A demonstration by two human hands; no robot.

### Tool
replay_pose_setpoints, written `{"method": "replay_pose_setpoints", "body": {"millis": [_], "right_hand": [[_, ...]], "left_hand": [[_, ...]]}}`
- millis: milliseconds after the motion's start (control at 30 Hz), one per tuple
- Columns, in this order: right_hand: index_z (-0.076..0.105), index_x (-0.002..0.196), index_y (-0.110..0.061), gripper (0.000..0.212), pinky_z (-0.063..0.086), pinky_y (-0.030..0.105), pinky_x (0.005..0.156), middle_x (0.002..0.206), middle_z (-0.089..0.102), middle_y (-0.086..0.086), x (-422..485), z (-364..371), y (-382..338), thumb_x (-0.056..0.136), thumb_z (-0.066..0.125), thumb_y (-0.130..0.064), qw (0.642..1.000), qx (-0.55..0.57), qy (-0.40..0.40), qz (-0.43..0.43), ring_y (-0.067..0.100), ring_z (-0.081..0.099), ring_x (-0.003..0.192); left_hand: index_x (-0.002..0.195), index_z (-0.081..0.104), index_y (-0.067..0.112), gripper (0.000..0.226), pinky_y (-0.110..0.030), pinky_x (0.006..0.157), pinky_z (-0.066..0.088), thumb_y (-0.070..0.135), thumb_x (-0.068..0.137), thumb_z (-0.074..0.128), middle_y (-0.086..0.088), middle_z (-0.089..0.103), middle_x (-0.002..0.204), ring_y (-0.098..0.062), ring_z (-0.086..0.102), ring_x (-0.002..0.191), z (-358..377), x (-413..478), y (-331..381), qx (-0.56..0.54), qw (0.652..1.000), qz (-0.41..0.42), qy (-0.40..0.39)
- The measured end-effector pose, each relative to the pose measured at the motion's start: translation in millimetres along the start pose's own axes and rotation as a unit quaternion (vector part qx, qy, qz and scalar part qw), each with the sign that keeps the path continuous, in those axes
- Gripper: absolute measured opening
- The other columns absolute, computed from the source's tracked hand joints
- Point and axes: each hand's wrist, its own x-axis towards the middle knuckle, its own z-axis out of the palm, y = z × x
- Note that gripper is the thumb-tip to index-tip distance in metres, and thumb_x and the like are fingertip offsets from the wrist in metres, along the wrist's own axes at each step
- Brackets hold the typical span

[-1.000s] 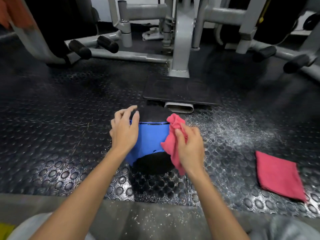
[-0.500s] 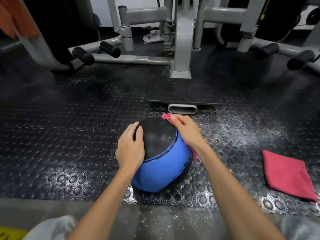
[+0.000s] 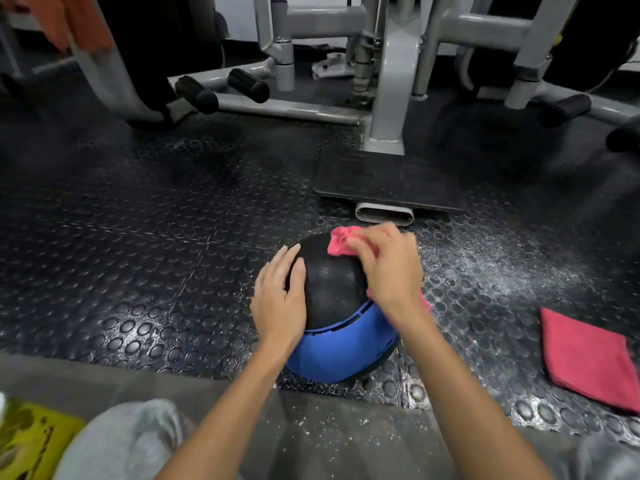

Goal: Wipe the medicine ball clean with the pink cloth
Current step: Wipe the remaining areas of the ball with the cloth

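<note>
A black and blue medicine ball (image 3: 334,299) sits on the studded rubber floor in front of me, black half up. My left hand (image 3: 278,299) rests flat on its left side with straight fingers. My right hand (image 3: 388,268) presses a bunched pink cloth (image 3: 341,242) against the ball's upper right; the cloth shows beyond my fingertips, and a bit peeks out below my palm. The hand is slightly blurred.
A second pink cloth (image 3: 588,355) lies folded on the floor to the right. A grey gym machine (image 3: 388,98) with a black footplate (image 3: 388,183) stands just behind the ball. White powder is scattered on the floor (image 3: 485,258). My knees are at the bottom edge.
The ball has rolled so its black half faces up. My right hand moved the cloth from the ball's right side up onto its top. My left hand stayed on the left side.
</note>
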Motion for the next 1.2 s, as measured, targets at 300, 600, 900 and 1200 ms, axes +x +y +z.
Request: {"method": "replay_pose_setpoints", "body": {"millis": [300, 600, 900, 1200], "right_hand": [[0.072, 0.086, -0.027, 0.031, 0.040, 0.024, 0.063, 0.091, 0.064, -0.009, -67, 2, -18, 0.085, 0.049, -0.047, 0.994, -0.017, 0.095, -0.056, 0.016, 0.045, 0.076], [0.070, 0.090, -0.032, 0.017, 0.045, 0.029, 0.072, 0.085, 0.067, -0.004, 46, -4, -10, 0.084, 0.059, -0.044, 0.986, -0.005, -0.130, 0.100, 0.019, 0.064, 0.079], [0.069, 0.086, -0.029, 0.026, 0.042, 0.027, 0.060, 0.092, 0.060, -0.012, -97, 0, -17, 0.086, 0.050, -0.046, 0.990, -0.013, 0.112, -0.081, 0.018, 0.044, 0.074], [0.068, 0.093, -0.034, 0.022, 0.040, 0.013, 0.082, 0.095, 0.059, -0.019, -125, -10, 26, 0.080, 0.056, -0.046, 0.956, 0.221, 0.174, 0.080, 0.012, 0.052, 0.089]], "left_hand": [[0.123, 0.057, 0.035, 0.031, -0.039, 0.106, 0.032, 0.038, 0.096, 0.043, 0.013, 0.050, 0.137, -0.010, 0.041, 0.129, 7, 12, 3, 0.002, 0.999, -0.030, 0.013], [0.128, 0.054, 0.035, 0.056, -0.033, 0.109, 0.023, 0.055, 0.084, 0.024, 0.015, 0.046, 0.139, -0.013, 0.033, 0.134, 7, -27, 2, 0.041, 0.997, 0.059, 0.036], [0.113, 0.061, 0.033, 0.027, -0.024, 0.101, 0.034, 0.027, 0.096, 0.041, 0.005, 0.059, 0.127, -0.011, 0.050, 0.122, -6, 22, -10, -0.059, 0.994, 0.042, -0.086], [0.135, 0.048, 0.026, 0.050, -0.028, 0.111, 0.022, 0.050, 0.091, 0.041, 0.011, 0.039, 0.144, -0.007, 0.032, 0.134, -50, 39, 3, 0.104, 0.979, 0.126, -0.118]]}}
